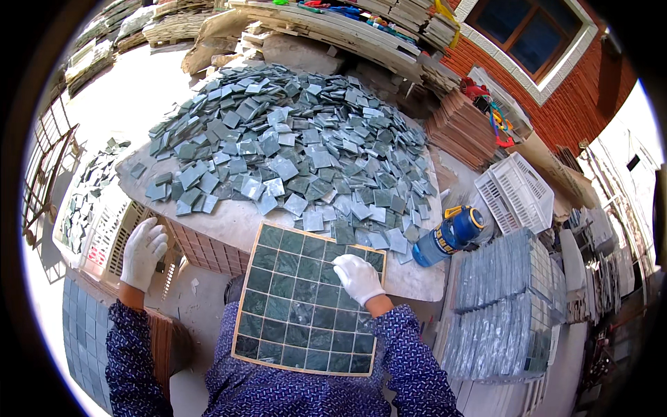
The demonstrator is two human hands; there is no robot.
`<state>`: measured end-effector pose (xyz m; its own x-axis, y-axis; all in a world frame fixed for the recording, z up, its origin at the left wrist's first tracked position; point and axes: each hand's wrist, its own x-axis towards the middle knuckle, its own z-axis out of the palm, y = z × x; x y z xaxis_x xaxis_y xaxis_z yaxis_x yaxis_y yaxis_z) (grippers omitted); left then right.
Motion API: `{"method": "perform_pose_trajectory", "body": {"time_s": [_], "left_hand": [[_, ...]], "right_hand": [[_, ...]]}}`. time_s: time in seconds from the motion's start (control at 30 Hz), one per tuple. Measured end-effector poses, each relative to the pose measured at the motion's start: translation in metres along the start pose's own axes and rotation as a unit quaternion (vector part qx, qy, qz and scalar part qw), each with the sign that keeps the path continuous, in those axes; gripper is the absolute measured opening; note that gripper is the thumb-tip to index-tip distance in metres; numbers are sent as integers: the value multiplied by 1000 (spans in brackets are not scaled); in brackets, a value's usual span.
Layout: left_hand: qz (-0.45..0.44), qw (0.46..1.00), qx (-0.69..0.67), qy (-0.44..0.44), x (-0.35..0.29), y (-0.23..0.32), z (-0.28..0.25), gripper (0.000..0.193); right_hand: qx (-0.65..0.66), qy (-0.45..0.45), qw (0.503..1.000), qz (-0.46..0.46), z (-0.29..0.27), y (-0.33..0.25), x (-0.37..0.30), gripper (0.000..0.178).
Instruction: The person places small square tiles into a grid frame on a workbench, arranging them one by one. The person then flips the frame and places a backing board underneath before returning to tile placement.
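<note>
Green mosaic tile sheet [300,299] rests on the lap against the tabletop [229,222]; right hand [358,278] presses flat on it, fingers loosely together. Left hand [142,251] hangs open, holding nothing.

Loose green tiles [299,146] crowd the table [229,226]; a blue bottle [448,236] blocks its right edge.

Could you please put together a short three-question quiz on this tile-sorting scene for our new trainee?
1. True or false: the right hand rests on the tray of green tiles.
2. Which lies beside the loose tile pile, to its right: a blue bottle or a red bucket?
3. What covers the left hand?

Key: 1 true. 2 the blue bottle. 3 a white glove, as on the right hand.
</note>
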<state>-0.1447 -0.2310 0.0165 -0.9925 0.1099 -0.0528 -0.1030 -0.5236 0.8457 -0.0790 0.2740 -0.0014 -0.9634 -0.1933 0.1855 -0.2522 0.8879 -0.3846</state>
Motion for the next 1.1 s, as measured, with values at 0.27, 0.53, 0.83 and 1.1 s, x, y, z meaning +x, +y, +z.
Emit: {"method": "perform_pose_trajectory", "body": {"time_s": [0.27, 0.53, 0.83, 1.1], "left_hand": [[143, 808, 561, -114, -69, -114, 125, 53], [141, 756, 620, -157, -71, -153, 114, 86], [163, 841, 516, 7, -73, -178, 100, 74], [157, 706, 687, -77, -76, -154, 120, 79]], "right_hand": [[-71, 88, 993, 44, -24, 47, 51, 64], [-150, 22, 987, 59, 42, -31, -19, 91], [-25, -33, 988, -149, 110, -153, 48, 81], [-126, 20, 991, 28, 27, -13, -16, 78]]}}
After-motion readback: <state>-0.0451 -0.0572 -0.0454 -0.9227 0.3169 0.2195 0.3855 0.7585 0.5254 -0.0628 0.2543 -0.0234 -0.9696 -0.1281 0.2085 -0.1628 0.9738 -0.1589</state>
